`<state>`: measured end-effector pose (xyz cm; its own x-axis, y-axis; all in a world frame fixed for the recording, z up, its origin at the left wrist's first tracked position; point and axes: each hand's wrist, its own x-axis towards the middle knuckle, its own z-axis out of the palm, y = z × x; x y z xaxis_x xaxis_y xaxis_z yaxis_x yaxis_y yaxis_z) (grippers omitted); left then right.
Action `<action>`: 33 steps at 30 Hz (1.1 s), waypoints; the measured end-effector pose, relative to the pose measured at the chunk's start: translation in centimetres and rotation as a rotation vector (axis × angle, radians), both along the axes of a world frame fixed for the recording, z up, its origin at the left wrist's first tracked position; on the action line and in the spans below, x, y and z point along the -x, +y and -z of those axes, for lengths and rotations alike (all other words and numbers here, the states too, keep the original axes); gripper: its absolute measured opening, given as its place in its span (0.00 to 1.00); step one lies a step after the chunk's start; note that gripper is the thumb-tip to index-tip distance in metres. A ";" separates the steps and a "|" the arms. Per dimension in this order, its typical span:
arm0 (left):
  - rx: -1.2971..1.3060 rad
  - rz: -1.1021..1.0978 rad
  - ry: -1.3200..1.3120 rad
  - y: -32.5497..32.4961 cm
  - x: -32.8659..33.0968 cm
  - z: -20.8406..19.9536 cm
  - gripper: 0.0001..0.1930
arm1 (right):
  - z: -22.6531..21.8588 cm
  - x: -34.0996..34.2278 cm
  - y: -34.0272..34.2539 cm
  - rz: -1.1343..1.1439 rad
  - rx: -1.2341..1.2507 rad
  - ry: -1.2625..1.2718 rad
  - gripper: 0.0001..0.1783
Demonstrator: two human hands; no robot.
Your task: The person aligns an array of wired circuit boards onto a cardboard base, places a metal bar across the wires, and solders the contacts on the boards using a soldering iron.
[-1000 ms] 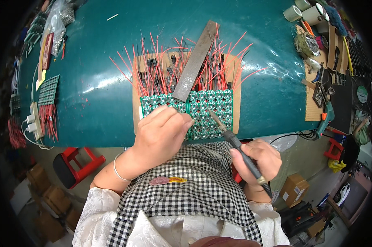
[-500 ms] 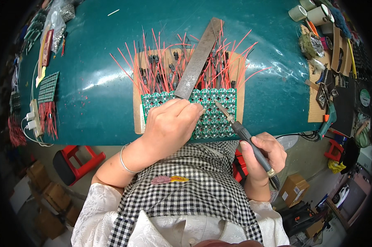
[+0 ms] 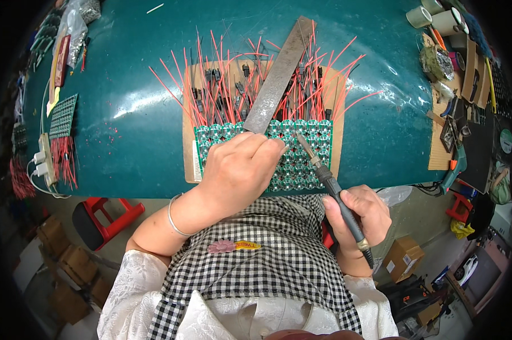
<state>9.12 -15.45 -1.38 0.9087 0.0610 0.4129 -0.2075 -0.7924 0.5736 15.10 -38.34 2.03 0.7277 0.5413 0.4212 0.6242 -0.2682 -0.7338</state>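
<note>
A panel of small green circuit boards (image 3: 317, 170) lies on brown cardboard (image 3: 190, 158) at the near edge of the table. Red and black wires (image 3: 222, 90) with black connectors fan out from its far side. Across them rests a flat metal bar (image 3: 276, 82), slanting up to the right. My left hand (image 3: 239, 170) is closed over the panel's middle, just below the bar's near end; what its fingers pinch is hidden. In my right hand (image 3: 365, 218) is a soldering iron (image 3: 334, 187), its tip at the panel's upper right part.
A second green panel with red wires (image 3: 63, 116) lies at the left, near a white power strip (image 3: 46, 164) and a red-handled tool (image 3: 62, 59). Jars (image 3: 419, 17), tape and tools crowd the right side. A red stool (image 3: 111, 221) stands below the table's left edge.
The iron's handle has swung slightly left and down with my right hand, while its tip stays near the same part of the panel. My left hand keeps its closed pose.
</note>
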 end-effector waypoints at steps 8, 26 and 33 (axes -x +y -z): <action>-0.026 -0.016 0.066 -0.2 0.0 -0.3 0.10 | -1.2 -0.2 0.5 -0.050 0.072 -0.065 0.19; 0.036 0.011 0.032 1.0 0.6 -1.7 0.10 | -0.9 -1.6 -1.0 0.012 -0.114 0.101 0.16; 0.045 0.000 0.010 0.9 0.3 -1.2 0.11 | -0.6 -1.9 -0.3 0.044 -0.083 0.137 0.15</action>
